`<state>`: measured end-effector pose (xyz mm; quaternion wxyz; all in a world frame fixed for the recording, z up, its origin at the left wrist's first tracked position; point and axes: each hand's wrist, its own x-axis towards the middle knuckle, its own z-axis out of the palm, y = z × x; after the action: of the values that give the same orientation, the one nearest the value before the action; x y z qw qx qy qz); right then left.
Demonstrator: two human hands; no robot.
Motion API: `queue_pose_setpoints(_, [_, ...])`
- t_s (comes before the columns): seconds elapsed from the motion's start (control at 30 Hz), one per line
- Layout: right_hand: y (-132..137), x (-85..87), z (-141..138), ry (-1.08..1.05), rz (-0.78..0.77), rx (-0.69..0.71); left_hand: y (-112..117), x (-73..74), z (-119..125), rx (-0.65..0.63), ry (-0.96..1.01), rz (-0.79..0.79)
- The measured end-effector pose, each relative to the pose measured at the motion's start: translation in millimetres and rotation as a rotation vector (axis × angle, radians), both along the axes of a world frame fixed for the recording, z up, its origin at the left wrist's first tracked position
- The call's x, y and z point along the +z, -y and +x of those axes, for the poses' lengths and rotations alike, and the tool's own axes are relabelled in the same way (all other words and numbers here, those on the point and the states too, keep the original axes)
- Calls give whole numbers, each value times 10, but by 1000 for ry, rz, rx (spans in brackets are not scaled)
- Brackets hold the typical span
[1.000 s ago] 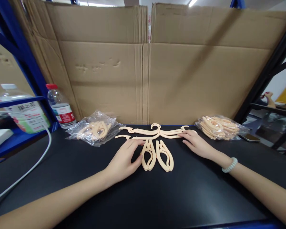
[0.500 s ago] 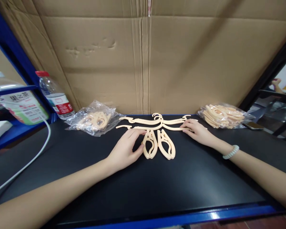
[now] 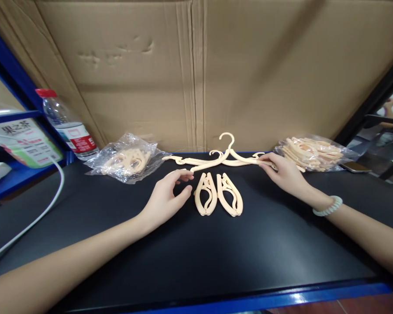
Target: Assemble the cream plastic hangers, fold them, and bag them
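My right hand (image 3: pixel 283 172) pinches one arm of an unfolded cream plastic clothes hanger (image 3: pixel 212 164), whose hook stands up off the table. At the hanger's other end is my left hand (image 3: pixel 165 194), fingers curved and thumb apart; its fingertips touch or nearly touch that end, partly hiding it. Behind the raised hanger, more unfolded cream hangers (image 3: pixel 183 161) lie flat, partly covered by it. Two folded hangers, a left one (image 3: pixel 201 208) and a right one (image 3: pixel 237 207), lie side by side on the table between my hands.
Clear bags of cream hanger parts lie at the back, a left bag (image 3: pixel 127 163) and a right bag (image 3: pixel 311 152). A red-capped bottle (image 3: pixel 75 135) and a white cable (image 3: pixel 52 203) are on the left. Cardboard (image 3: pixel 134 87) walls the back. A phone (image 3: pixel 356 166) lies beyond the right bag.
My right hand has tilted the front hanger up, raising its hook, and moved slightly right. My left hand has drawn a little left, away from the left folded hanger.
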<state>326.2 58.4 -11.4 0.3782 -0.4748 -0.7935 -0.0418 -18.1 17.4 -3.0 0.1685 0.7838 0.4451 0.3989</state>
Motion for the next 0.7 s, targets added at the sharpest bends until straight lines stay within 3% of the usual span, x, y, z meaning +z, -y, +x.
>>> queue_pose_setpoints(0.13, [28,55,-3,-36,138,-52,-56,-24,-22,33,147,-116])
queue_pose_setpoints(0.27, [62,102,-26,-49,192,-16,-114,-67,-45,92,258,-206])
queue_pose_setpoints(0.47, [94,97,-63,-23,189,56,-106,-78,-33,130,369,-212])
queue_pose_setpoints(0.7, [142,47,-157,79,194,152,-21,-20,0,-8,253,-96])
